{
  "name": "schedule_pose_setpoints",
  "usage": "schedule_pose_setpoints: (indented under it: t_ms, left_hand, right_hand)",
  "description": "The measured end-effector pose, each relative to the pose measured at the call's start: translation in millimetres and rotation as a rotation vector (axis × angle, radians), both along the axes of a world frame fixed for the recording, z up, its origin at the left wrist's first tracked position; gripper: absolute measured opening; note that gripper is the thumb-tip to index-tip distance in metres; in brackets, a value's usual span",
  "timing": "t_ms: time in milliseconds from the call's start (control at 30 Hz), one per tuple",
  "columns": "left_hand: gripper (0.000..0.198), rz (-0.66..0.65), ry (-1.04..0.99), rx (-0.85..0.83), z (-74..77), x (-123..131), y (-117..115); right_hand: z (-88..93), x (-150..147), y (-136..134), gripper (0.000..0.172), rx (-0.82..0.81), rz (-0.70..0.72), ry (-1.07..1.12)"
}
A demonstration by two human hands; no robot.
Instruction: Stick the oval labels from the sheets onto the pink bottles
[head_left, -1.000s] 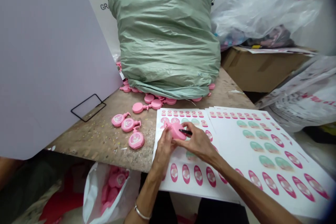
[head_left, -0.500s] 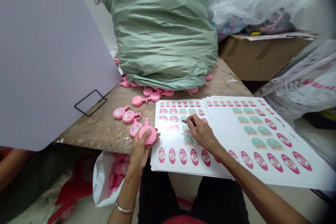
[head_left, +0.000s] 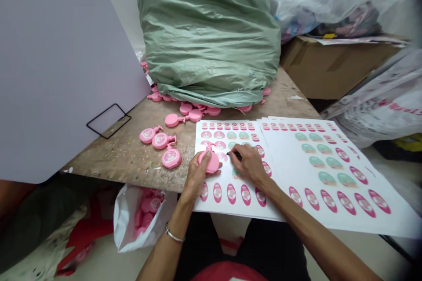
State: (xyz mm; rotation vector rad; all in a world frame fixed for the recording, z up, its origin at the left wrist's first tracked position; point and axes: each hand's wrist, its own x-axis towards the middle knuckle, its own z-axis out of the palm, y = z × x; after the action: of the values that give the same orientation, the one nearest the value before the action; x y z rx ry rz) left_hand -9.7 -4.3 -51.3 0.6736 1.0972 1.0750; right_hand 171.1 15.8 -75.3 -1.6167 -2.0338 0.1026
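My left hand (head_left: 195,176) grips a pink round plastic piece (head_left: 210,162) and holds it over the near-left sticker sheet (head_left: 231,171). My right hand (head_left: 250,164) rests on the same sheet just to the right, fingers pinched on a small dark tool (head_left: 233,154) whose tip touches the stickers. Rows of pink and green oval stickers cover the sheet. Three pink pieces with stickers on them (head_left: 161,142) lie on the worn table (head_left: 132,158) left of the sheet.
A large green sack (head_left: 207,30) stands at the back with pink pieces (head_left: 184,112) spilling beneath it. More sticker sheets (head_left: 329,171) fan out right. A white board (head_left: 59,66) leans left. A cardboard box (head_left: 329,66) and plastic bags sit behind. A white bag of pink pieces (head_left: 141,215) hangs below.
My left hand carried the pink piece from the sheet's left edge back onto the sheet beside my right hand. My right hand stayed on the stickers with the tool.
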Motion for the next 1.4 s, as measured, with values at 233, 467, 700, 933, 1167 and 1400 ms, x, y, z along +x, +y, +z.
schedule_pose_setpoints:
  t_ms: [233,467,700,933,1167,1400]
  left_hand:
    - [0.042,-0.009,0.018,0.036,1.5,2,0]
    - [0.041,0.069,-0.113,0.012,4.7,0,-2]
    - [0.054,0.079,-0.231,0.013,25.4,4,-13]
    - [0.053,0.065,-0.255,0.012,32.5,8,-17]
    - [0.051,0.055,-0.265,-0.001,31.9,7,-18]
    - [0.049,0.052,-0.285,0.017,31.7,7,-17]
  right_hand:
    - [0.9,-5,5,0.018,-0.037,-0.048,0.036]
    - [20.6,-4,-2,0.026,-0.118,-0.008,0.579]
    - [60.1,-15,-18,0.028,-0.289,0.107,0.793]
    - [63.4,-26,-24,0.025,-0.255,0.147,0.78]
    - [70.0,-27,-27,0.025,-0.235,0.149,0.738]
    - [71.2,-28,-27,0.023,-0.202,0.149,0.7]
